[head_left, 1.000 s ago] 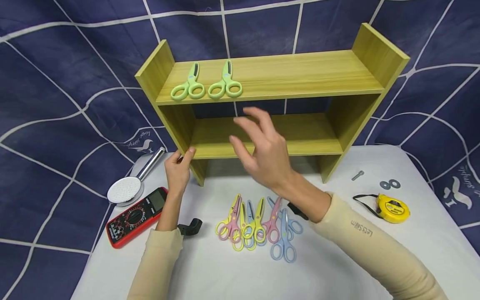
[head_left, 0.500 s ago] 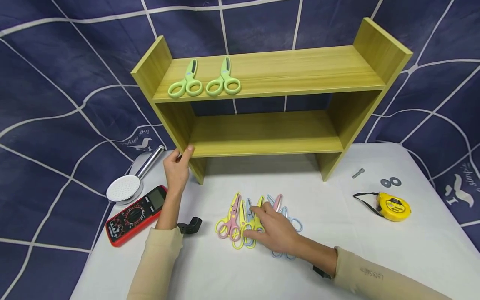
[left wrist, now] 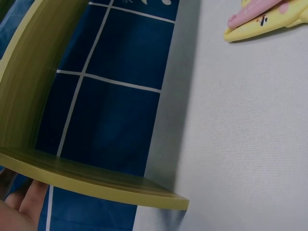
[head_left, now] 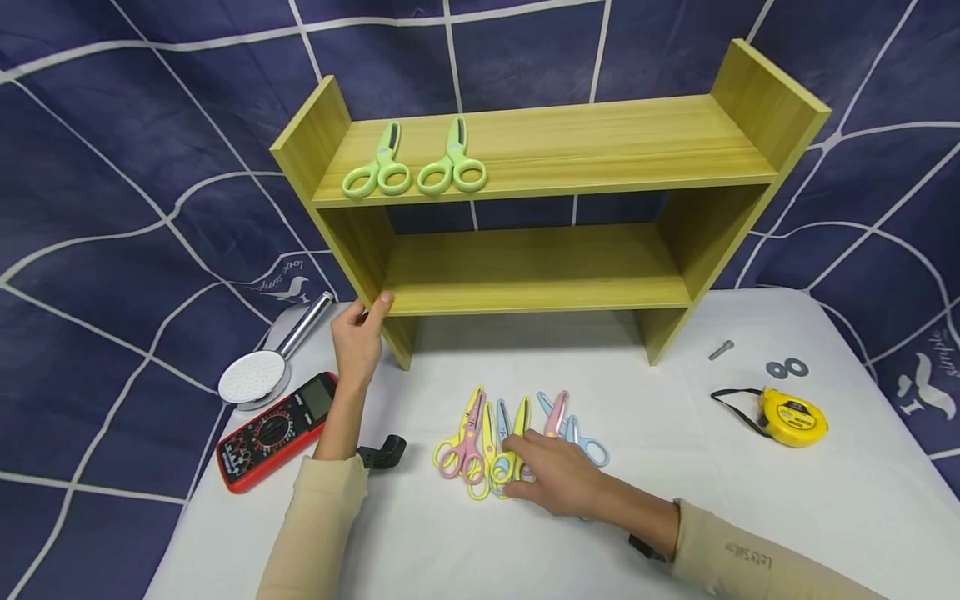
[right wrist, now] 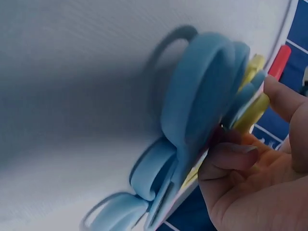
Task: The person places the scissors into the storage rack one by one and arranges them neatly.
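Note:
My left hand (head_left: 358, 342) grips the left side panel of a two-tier wooden shelf (head_left: 540, 271), thumb on its front edge; the left wrist view shows fingers behind the panel (left wrist: 101, 185). Over a cluster of children's scissors, my right hand (head_left: 558, 475) pinches yellow scissors (head_left: 522, 412) near their handles between thumb and fingers. Around it lie pink scissors (head_left: 471, 433) crossing another yellow pair, and blue scissors (head_left: 572, 429), partly hidden by the hand. The right wrist view shows blue handles (right wrist: 178, 106) close by. Two green scissors (head_left: 457, 146) lie side by side on the shelf's top board.
Left of the shelf are a chrome shower head (head_left: 253, 377) and a red multimeter (head_left: 273, 429). On the right lie a bolt (head_left: 722, 350), two washers (head_left: 797, 367) and a yellow tape measure (head_left: 791, 417). A blue patterned cloth (head_left: 112, 275) hangs behind the white table.
My right hand has come down from in front of the shelf to the scissors, and its fingers have closed on a yellow pair. The left hand stays at the panel.

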Action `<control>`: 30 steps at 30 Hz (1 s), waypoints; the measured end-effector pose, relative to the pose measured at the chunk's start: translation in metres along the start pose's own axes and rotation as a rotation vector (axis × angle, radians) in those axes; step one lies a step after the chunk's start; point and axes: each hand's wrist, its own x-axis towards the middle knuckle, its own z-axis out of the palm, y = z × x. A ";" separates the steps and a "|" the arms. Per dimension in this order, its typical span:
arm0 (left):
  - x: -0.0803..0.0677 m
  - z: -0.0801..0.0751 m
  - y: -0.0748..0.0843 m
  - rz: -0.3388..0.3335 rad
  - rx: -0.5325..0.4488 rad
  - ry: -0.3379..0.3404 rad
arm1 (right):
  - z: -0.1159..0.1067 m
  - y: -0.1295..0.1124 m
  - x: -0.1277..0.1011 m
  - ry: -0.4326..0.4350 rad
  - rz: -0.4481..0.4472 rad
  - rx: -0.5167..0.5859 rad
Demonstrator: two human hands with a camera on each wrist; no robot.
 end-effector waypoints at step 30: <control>0.004 0.000 -0.014 0.037 0.021 0.011 | -0.098 -0.040 -0.009 0.476 -0.358 -0.054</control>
